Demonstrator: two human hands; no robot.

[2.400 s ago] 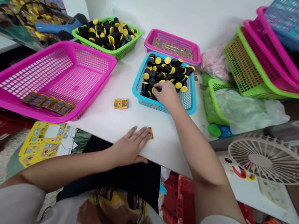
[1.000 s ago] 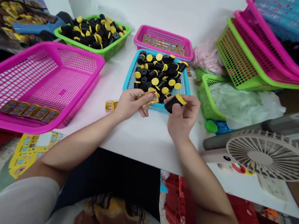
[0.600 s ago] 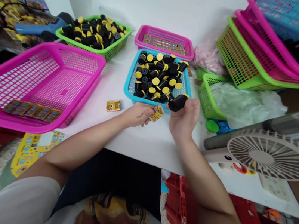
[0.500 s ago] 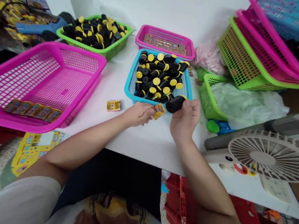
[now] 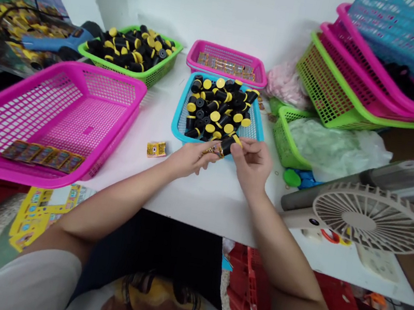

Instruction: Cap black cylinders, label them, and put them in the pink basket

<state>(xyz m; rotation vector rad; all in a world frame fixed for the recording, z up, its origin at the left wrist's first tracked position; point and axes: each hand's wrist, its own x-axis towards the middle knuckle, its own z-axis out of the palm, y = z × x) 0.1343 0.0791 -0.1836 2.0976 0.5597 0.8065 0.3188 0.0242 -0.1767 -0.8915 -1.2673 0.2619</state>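
My right hand point(image 5: 253, 165) grips a black tube with a yellow cap point(image 5: 228, 143) just in front of the blue basket point(image 5: 178, 119), which is full of the same black and yellow tubes. My left hand point(image 5: 190, 157) pinches a small yellow sticker point(image 5: 212, 150) against the tube's side. Both hands meet over the white table point(image 5: 193, 194). Another yellow sticker point(image 5: 156, 149) lies on the table to the left of my hands.
A big pink basket point(image 5: 96, 82) with a strip of stickers stands at the left. A green basket point(image 5: 145, 69) of tubes and a small pink basket point(image 5: 224, 71) sit behind. Stacked baskets point(image 5: 343, 87) lean at the right; a white fan point(image 5: 370, 217) lies near the table's right edge.
My right hand picked a tube out of the blue basket and my left lifted a sticker off the table. The hands came together, and the sticker now lies against the tube.
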